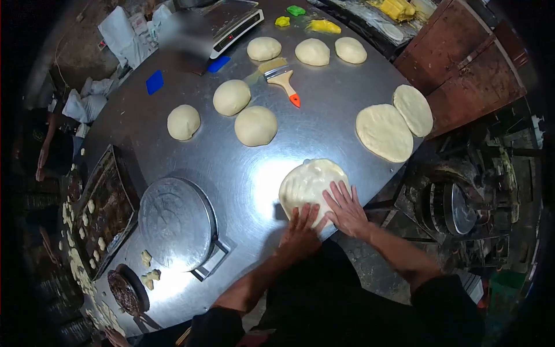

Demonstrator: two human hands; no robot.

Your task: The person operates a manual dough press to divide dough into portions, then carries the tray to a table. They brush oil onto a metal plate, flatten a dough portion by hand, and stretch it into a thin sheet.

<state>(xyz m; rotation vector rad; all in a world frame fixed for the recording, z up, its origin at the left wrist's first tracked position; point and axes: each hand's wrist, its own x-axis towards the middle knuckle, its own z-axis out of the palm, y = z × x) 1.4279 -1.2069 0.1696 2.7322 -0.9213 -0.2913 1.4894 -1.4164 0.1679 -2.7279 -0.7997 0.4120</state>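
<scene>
A flattened round of pale dough point(309, 179) lies on the metal table near its front edge. My left hand point(302, 231) rests on the dough's lower edge with its fingers spread. On the dough's right side, my right hand point(346, 211) lies flat, fingers apart. Neither hand grips anything. Two flattened dough pieces point(384, 133) touch each other at the table's right edge. Beyond my hands are dough balls point(256, 125), three in a loose group and three more farther back point(312, 52). A brush point(283, 82) with an orange-tipped handle lies between those groups.
A round metal plate point(175, 224) stands at the left, beside a dark tray point(107, 211) and a dark round pan point(124, 291). A scale point(237, 33) and blue scrapers point(155, 82) lie at the back. Other people's hands show at the far left.
</scene>
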